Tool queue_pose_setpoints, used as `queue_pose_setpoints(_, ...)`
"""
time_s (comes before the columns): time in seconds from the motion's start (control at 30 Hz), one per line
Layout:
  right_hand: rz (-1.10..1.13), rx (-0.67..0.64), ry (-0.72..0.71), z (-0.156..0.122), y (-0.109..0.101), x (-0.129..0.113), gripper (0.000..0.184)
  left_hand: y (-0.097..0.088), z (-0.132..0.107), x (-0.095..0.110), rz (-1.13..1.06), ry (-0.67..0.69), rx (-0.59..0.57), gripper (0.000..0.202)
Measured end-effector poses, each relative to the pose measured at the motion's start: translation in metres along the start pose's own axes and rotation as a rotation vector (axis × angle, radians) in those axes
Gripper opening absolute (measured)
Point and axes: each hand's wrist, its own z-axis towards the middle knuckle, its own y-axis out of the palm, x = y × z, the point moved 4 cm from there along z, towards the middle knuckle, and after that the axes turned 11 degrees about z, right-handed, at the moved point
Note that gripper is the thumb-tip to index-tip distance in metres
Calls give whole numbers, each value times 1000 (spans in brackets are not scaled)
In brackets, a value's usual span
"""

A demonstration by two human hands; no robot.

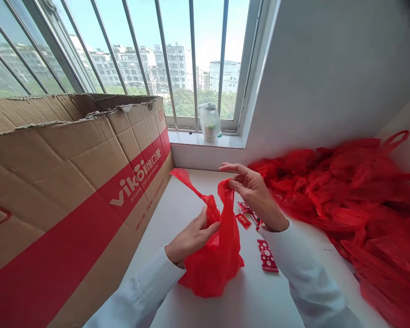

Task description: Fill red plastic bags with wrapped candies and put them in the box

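A thin red plastic bag (pixel 213 269) rests on the white table, its upper part drawn up between my two hands. My left hand (pixel 194 234) is closed around the gathered plastic on the bag's left side, below a loose handle that sticks out to the upper left. With thumb and index finger, my right hand (pixel 248 187) pinches the top of the right handle; its other fingers stretch away. What the bag contains is hidden. Just right of the bag lie several small red snack packets (pixel 244 221), partly under my right wrist, and a red dotted packet (pixel 268 256) nearer to me.
A large open cardboard box (pixel 71 150) with torn edges stands along the left. Heaped red plastic bags (pixel 355 196) cover the right side. On the windowsill (pixel 184 138) is a jar in a clear bag (pixel 209 122), before a barred window. The white table (pixel 167 214) meets the wall behind.
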Motion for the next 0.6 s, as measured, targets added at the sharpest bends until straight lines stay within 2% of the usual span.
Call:
queue_pose_setpoints(0.07,10,47,-36,-4,-17,-17,26,-8,-6,11,-310,-13,-85,21)
queue_pose_setpoints(0.13,-61,-75,-71,-13,-23,-39,19,-13,-10,21,-555,-14,-161,16)
queue_pose_setpoints(0.2,-154,-258,-90,-24,-20,-59,16,-14,-8,26,-706,-22,-185,19)
queue_pose_setpoints(0.3,-167,-457,-110,-36,-9,-71,21,-5,3,22,-741,-39,-159,21)
queue_pose_setpoints(0.37,-121,-522,-101,-38,2,-64,26,2,11,18,-659,4,-78,27)
queue_pose_setpoints(0.43,-96,-493,-50,-35,11,-48,31,6,15,13,-544,39,36,37)
queue_pose_setpoints(0.5,-138,-363,26,-31,14,-28,32,7,16,10,-442,45,136,42)
queue_pose_setpoints(0.57,-242,-227,87,-28,14,-10,25,7,14,9,-429,70,198,40)
queue_pose_setpoints(0.6,-294,-198,107,-27,14,-3,28,8,13,8,-482,83,200,37)
